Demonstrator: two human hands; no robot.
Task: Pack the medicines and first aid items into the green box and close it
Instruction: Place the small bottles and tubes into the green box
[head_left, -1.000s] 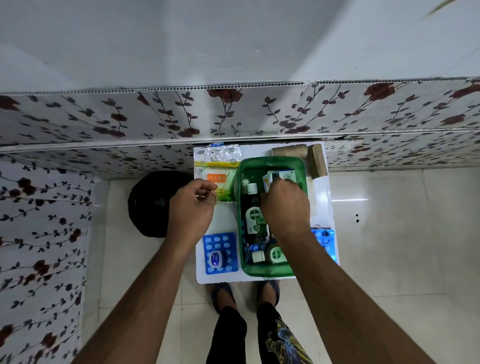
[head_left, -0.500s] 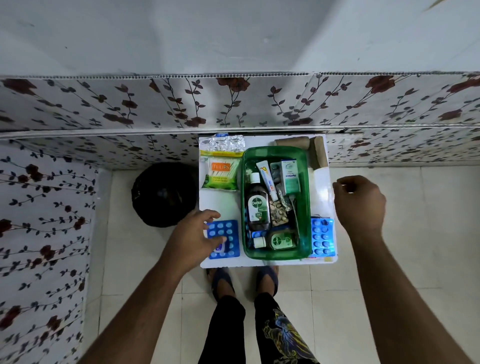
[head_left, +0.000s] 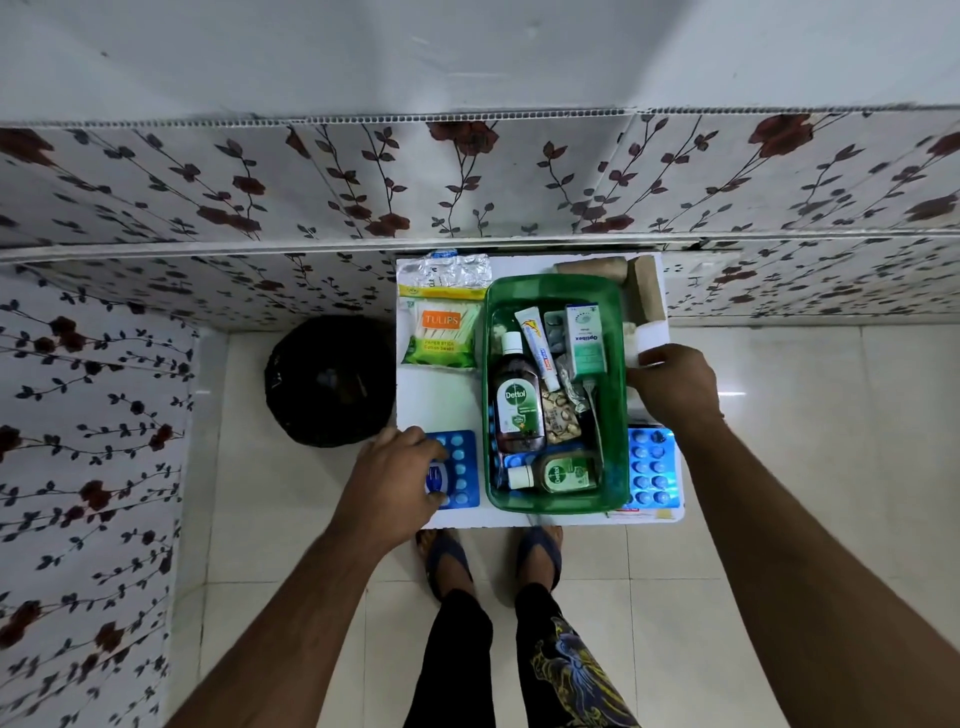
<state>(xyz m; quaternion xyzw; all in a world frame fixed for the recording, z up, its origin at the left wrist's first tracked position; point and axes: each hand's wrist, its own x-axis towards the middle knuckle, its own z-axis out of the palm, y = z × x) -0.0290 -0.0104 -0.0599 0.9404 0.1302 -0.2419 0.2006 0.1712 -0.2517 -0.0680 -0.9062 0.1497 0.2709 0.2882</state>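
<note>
Running lengthwise away from the person, green box (head_left: 618, 332) sits lidless; both hands' grip unclear.

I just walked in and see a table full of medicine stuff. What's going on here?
A person is packing first aid supplies into a green box on a small white table. The box, open, already holds two Dettol bottles, a tube and a small carton. The left hand is on a blue pill strip beside the box; the right hand reaches for something white on the other side. A cotton swab pack still lies outside.
</note>
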